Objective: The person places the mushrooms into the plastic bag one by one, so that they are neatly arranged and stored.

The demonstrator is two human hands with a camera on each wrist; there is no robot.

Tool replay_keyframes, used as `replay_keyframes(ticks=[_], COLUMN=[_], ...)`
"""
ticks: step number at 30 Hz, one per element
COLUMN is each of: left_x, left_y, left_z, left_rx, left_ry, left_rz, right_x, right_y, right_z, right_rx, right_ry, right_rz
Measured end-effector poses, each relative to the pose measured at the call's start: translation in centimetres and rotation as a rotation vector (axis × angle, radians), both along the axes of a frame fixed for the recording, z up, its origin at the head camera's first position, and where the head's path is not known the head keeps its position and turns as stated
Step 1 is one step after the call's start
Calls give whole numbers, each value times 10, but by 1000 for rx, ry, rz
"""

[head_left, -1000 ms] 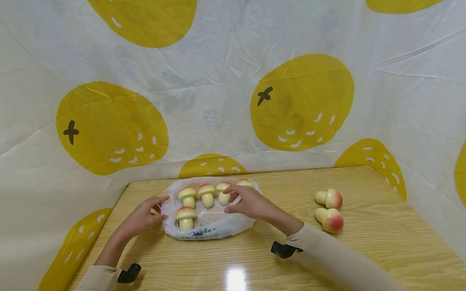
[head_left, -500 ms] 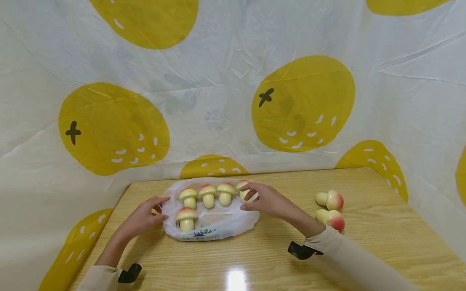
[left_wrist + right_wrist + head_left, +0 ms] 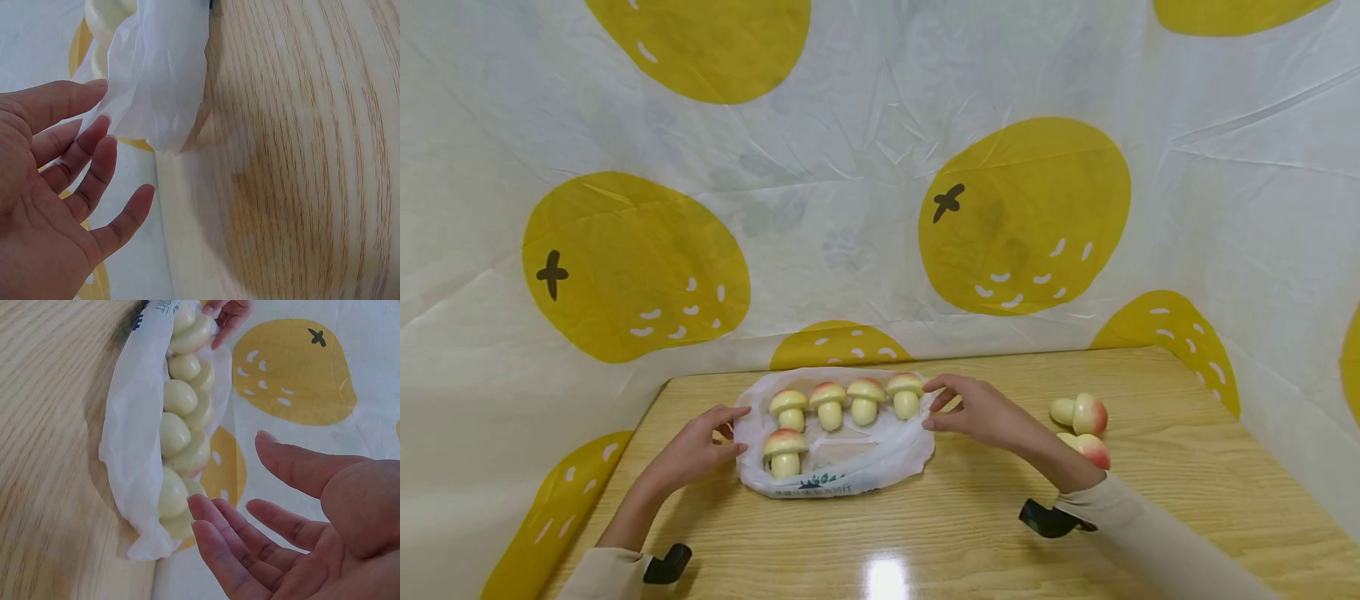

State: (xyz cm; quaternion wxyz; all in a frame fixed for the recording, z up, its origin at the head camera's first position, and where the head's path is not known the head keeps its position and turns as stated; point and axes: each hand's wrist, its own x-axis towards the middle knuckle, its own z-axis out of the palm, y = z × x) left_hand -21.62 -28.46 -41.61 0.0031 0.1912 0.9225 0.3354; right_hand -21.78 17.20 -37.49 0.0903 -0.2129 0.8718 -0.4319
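Observation:
A white plastic bag (image 3: 880, 468) with printing on its front lies spread on the table and bears several mushroom-shaped pieces: four in a back row and one (image 3: 786, 457) at front left. My left hand (image 3: 698, 443) is at the bag's left edge, and in the left wrist view its thumb and fingers are parted beside the plastic (image 3: 165, 81). My right hand (image 3: 977, 412) is by the bag's right edge, beside the rightmost piece (image 3: 906, 397). In the right wrist view that hand (image 3: 294, 531) holds nothing, its fingers spread.
Two more mushroom-shaped pieces lie on the table at the right, one behind (image 3: 1081, 413), the other (image 3: 1088, 451) partly hidden by my right forearm. A white sheet (image 3: 835, 250) with yellow fruit prints hangs behind and beside the wooden table (image 3: 820, 546).
My right hand has moved right, from over the back row to the bag's right edge, uncovering the two rightmost pieces. My left hand has stayed at the left edge.

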Motion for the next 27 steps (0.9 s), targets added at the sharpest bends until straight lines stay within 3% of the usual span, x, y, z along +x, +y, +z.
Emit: replay_keyframes(ticks=[13,27], left_x=[0,1], left_y=[0,-2], left_z=[0,0], left_rx=[-4,-3], left_ry=[-3,-17], left_rz=[-10,-7], right_x=[1,2], right_y=[35,74], right_z=[0,4], right_rx=[47,108], right_ry=[-18,15], right_rz=[-41,-144])
